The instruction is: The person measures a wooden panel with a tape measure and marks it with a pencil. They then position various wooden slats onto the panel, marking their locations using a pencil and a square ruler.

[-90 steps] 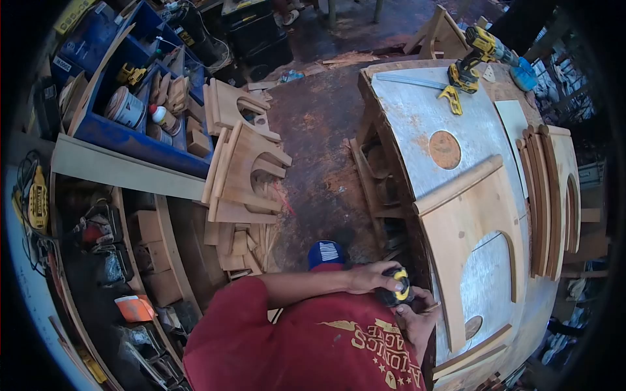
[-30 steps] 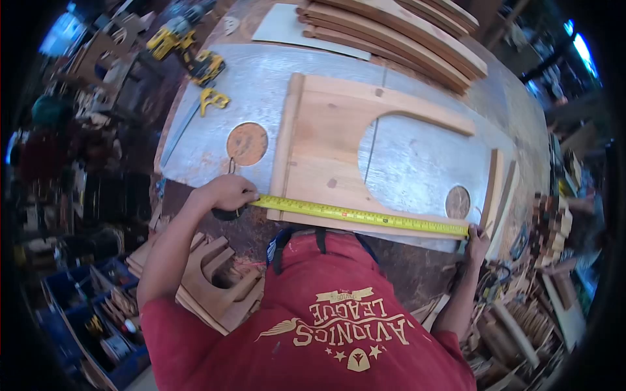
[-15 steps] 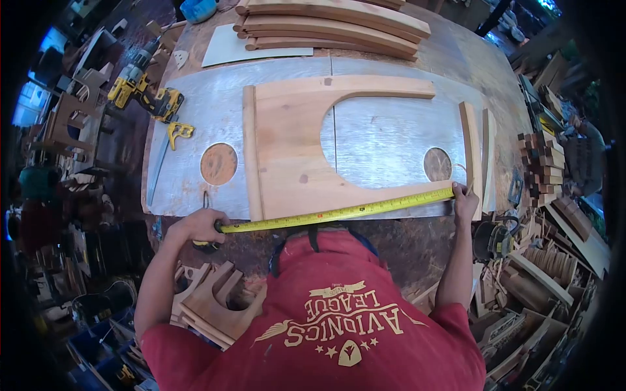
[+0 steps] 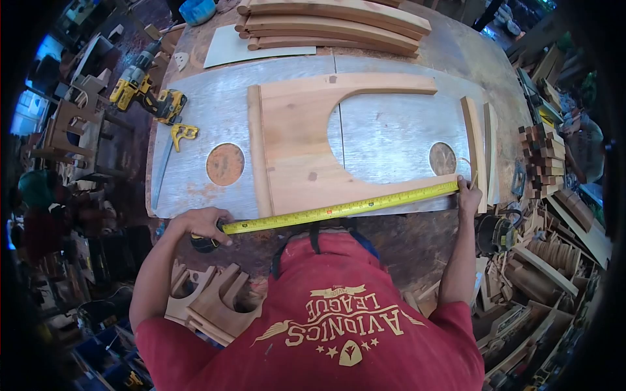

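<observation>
A yellow tape measure (image 4: pixel 345 209) is pulled out along the near edge of a U-shaped wooden panel (image 4: pixel 297 137). My left hand (image 4: pixel 203 224) grips its dark case beyond the panel's left near corner. At the other end, my right hand (image 4: pixel 469 197) holds the blade's tip by the end of the panel's near arm. A thin stick-like item, perhaps a pencil, pokes up from the right fingers. The panel lies flat on a metal-topped bench (image 4: pixel 391 137), with a strip of wood along its left edge. A separate wooden bar (image 4: pixel 474 150) lies just beyond my right hand.
A yellow cordless drill (image 4: pixel 149 94) and a yellow-handled saw (image 4: pixel 171 153) lie on the bench's left. Curved wooden pieces (image 4: pixel 332 26) are stacked at the back. Loose strips lie at right. Cut wooden parts (image 4: pixel 222 296) sit below, left of my body.
The view has shifted slightly, so the bench things appear a little further right. Both hands keep hold of the stretched tape, which stays along the panel's near edge.
</observation>
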{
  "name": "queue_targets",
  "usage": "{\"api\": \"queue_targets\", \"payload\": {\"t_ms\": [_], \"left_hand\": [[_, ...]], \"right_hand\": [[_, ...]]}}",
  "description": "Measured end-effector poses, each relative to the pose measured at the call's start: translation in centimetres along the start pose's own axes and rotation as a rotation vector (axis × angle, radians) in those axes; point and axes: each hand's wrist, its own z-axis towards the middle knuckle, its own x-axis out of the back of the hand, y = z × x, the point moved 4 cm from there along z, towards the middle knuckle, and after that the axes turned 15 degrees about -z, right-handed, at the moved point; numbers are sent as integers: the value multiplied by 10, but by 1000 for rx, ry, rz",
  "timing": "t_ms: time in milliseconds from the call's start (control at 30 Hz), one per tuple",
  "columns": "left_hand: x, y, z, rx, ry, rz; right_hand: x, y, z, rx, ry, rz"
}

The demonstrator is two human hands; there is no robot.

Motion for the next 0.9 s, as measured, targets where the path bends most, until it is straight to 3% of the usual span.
{"api": "queue_targets", "payload": {"t_ms": [367, 533, 633, 767, 900], "left_hand": [[-7, -6, 48, -84, -203, 8], [-14, 44, 57, -122, -347, -39], [-5, 55, 60, -54, -259, 111], [-9, 32, 77, -121, -152, 36], [-10, 35, 81, -66, -180, 131]], "right_hand": [[-1, -3, -4, 47, 78, -45], [-3, -1, -2, 63, 70, 12], [1, -7, -6, 54, 59, -10], [-5, 1, -2, 90, 69, -14], [6, -18, -10, 59, 104, -245]]}}
